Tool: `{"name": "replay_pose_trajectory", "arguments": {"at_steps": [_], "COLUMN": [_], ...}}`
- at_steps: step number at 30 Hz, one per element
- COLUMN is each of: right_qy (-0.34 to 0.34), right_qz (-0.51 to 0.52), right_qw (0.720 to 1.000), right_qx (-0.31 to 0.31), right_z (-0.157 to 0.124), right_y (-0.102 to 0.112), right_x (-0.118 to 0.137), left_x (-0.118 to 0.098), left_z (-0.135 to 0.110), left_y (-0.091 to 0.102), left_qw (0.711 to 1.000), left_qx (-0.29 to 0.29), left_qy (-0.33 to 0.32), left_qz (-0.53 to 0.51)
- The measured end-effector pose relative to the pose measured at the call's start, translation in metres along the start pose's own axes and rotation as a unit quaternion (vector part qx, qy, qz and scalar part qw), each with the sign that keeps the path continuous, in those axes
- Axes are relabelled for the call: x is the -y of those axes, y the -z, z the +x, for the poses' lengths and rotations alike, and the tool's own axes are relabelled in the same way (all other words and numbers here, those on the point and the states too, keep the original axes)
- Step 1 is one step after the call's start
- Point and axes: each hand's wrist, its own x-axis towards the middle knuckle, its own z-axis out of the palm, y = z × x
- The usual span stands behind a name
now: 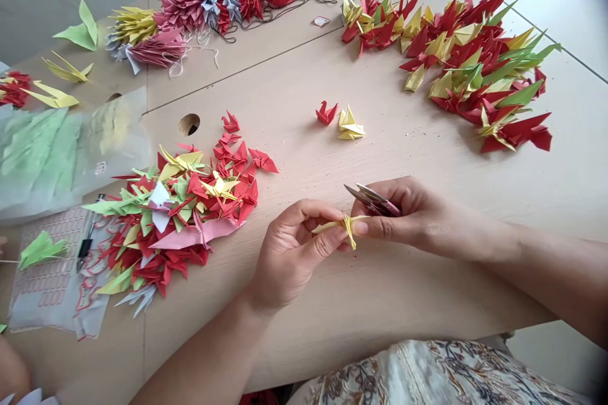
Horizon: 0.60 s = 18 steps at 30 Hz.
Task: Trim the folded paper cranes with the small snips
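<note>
- Flower-patterned cloth [427,373] along the bottom edge is closest to the lens, with both bare forearms reaching out over it onto the pale wooden table [332,158].
- Both hands meet on the small yellow folded paper piece [342,226], held just above the tabletop near the front edge.
- Its long axis runs side to side, one thin tip towards each hand and a short flap hanging down in the middle. It sits right between them, so neither hand is nearer.
- On the left hand [289,253], thumb and forefinger are pinched tight on the left tip, and the other fingers are curled in loosely.
- On the right hand [408,215], the fingertips are closed on the right tip. That hand also has a slim metal-bladed tool with a pink handle [373,197] tucked in it, blades pointing left. Scissors or tweezers, can't really tell.
- Off to the left is a messy pile of red, yellow and green folded paper cranes [180,215], and there's a longer heap of the same colours [475,69] far right.
- Two stray folded bits sit well beyond the hands, one red [327,112] and one yellow [350,125].
</note>
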Motion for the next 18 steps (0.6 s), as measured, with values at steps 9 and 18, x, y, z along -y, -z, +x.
{"name": "replay_pose_trajectory", "arguments": {"at_steps": [9,18], "right_qy": [-0.020,-0.012], "right_qz": [-0.049,-0.047], "right_qw": [0.999,0.999], "right_qx": [-0.005,-0.019], "right_z": [-0.0015,-0.0023], "right_y": [0.0004,-0.0035], "right_x": [-0.0020,-0.0032], "left_x": [-0.0022,-0.0023], "left_z": [0.0031,-0.0027], "left_y": [0.0006,-0.0049], "left_qw": [0.999,0.989], "left_qx": [-0.008,-0.045], "left_qy": [-0.005,-0.078], "left_qz": [0.031,0.115]}}
